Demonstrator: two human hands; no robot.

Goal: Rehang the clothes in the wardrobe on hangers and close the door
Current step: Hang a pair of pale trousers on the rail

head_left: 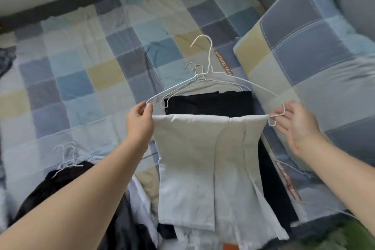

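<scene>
Here a white wire hanger (pixel 209 57) is held above the bed (pixel 81 57), its bar running left to right, its hook pointing away from the person, and a pale garment (pixel 188 158) hanging folded over the bar. The left hand (pixel 140 119) pinches the hanger's left end, while the right hand (pixel 298 128) touches the right end with fingers loosely spread. On the bed beneath lie more hangers with a black garment (pixel 203 103).
</scene>
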